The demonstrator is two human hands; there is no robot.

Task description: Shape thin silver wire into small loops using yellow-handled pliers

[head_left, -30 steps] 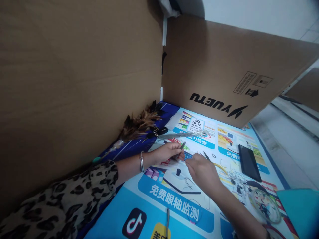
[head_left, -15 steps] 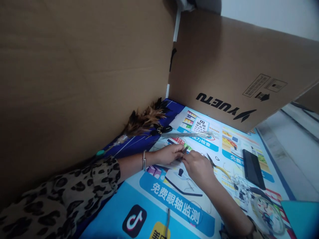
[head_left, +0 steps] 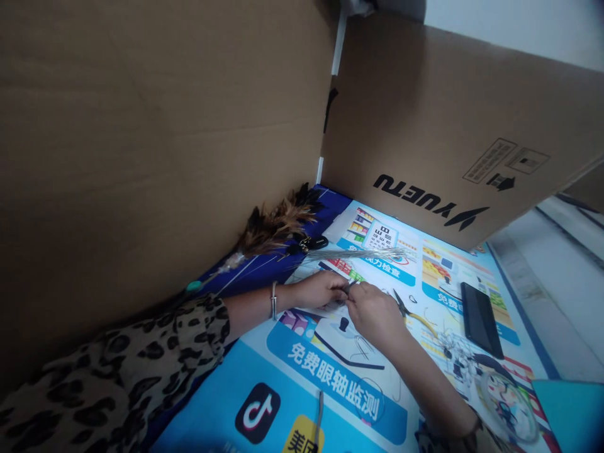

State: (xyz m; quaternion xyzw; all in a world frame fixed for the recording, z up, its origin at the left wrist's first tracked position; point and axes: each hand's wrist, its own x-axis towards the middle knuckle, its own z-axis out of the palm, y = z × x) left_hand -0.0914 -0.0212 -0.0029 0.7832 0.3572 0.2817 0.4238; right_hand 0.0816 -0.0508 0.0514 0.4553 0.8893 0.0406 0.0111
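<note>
My left hand (head_left: 323, 289) and my right hand (head_left: 375, 311) meet over the printed sheet, fingertips almost touching. Both are closed in a pinch around a small dark strip (head_left: 350, 287); its ends are covered by the fingers, so its kind is unclear. Just right of my right hand lie pliers (head_left: 414, 316) with a yellow handle, their dark jaws pointing up and left. Beyond the hands, a bundle of thin silvery wires (head_left: 358, 254) lies across the sheet. Short bent wire pieces (head_left: 363, 346) are scattered below my right hand.
A feather duster (head_left: 278, 223) rests against the cardboard wall (head_left: 165, 138) at left, beside a black key fob (head_left: 317, 242). On the right lie a black phone (head_left: 481, 319), a tangle of wire scraps (head_left: 455, 355) and a clear round dish (head_left: 507, 409). A second cardboard panel (head_left: 425, 126) stands behind.
The dark strip, tilted up between the fingers earlier, now shows lower and flatter. Both hands stay together in nearly the same place; the view has shifted slightly.
</note>
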